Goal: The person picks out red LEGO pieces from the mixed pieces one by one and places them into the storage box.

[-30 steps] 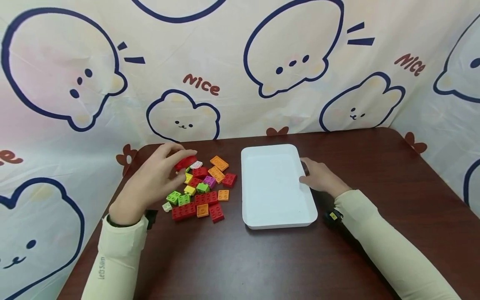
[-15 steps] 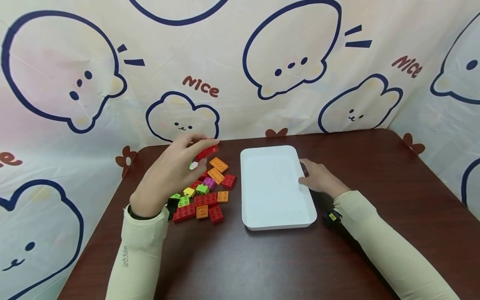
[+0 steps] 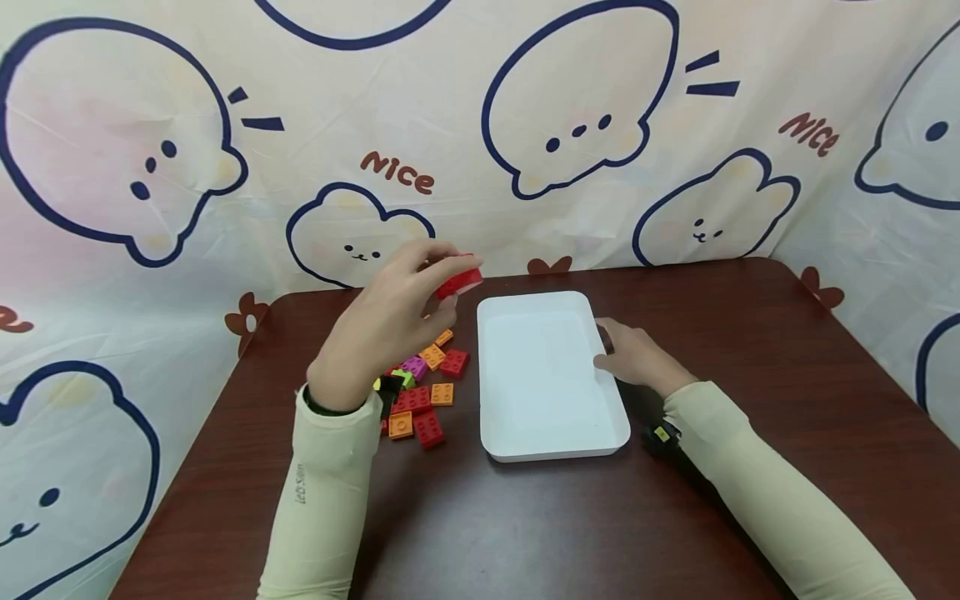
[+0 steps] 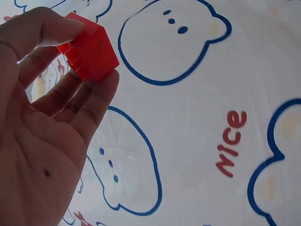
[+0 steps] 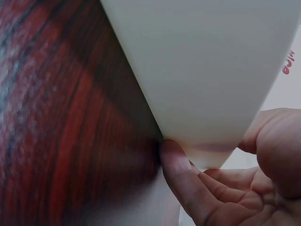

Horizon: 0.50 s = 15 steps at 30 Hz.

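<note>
My left hand (image 3: 390, 317) pinches a red toy building brick (image 3: 460, 282) between thumb and fingers, raised above the table near the tray's far left corner. In the left wrist view the red brick (image 4: 98, 52) shows a smooth side, its studs turned toward the palm. A shallow white tray (image 3: 551, 383) lies flat on the table with nothing in it. My right hand (image 3: 642, 358) grips the tray's right side; the right wrist view shows fingers (image 5: 181, 165) against the outer wall. Under my left wrist lies a pile of bricks, partly hidden, including a red brick (image 3: 429, 429).
Left of the tray the pile also shows orange bricks (image 3: 442, 394), a purple brick (image 3: 414, 367) and a green brick (image 3: 406, 379). The dark brown wooden table (image 3: 480, 525) meets a white curtain (image 3: 465, 100) with cartoon drawings at its back edge.
My left hand has lifted the red brick off the pile and carried it right and up, toward the tray. The right hand and the tray stay in place.
</note>
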Motion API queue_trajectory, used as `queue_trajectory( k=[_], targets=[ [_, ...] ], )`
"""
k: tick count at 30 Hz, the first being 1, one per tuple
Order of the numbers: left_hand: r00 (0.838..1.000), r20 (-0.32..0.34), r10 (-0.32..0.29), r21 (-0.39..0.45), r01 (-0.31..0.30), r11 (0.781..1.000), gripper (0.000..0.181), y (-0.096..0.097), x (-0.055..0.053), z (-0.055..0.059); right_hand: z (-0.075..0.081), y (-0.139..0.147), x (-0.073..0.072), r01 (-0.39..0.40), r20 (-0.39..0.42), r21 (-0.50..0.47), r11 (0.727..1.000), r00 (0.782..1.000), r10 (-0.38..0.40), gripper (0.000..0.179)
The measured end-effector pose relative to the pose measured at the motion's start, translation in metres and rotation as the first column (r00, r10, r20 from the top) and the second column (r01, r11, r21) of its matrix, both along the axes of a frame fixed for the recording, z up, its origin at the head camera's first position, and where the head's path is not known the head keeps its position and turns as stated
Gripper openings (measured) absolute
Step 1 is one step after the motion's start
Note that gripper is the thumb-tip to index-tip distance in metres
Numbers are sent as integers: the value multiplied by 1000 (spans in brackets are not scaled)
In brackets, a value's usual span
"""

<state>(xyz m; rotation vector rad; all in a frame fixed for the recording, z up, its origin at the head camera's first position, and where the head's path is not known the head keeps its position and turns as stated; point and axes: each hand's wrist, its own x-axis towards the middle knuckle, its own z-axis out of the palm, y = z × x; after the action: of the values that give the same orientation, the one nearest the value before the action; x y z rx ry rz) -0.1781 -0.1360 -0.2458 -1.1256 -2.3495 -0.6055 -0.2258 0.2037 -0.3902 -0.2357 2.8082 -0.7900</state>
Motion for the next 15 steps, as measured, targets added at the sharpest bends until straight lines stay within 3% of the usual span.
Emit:
queue_trajectory(
  k=[6,15],
  targets=[
    [999,-24,-36,5,36,999,54,18,-10,-1,0,1,0,-5,-6,-4,1000,1000,5,70],
    [1000,13,4,-35,-4,999,54,32,-17,-2,1,0,0,0,4,-8,1000,1000,0,70]
  ],
)
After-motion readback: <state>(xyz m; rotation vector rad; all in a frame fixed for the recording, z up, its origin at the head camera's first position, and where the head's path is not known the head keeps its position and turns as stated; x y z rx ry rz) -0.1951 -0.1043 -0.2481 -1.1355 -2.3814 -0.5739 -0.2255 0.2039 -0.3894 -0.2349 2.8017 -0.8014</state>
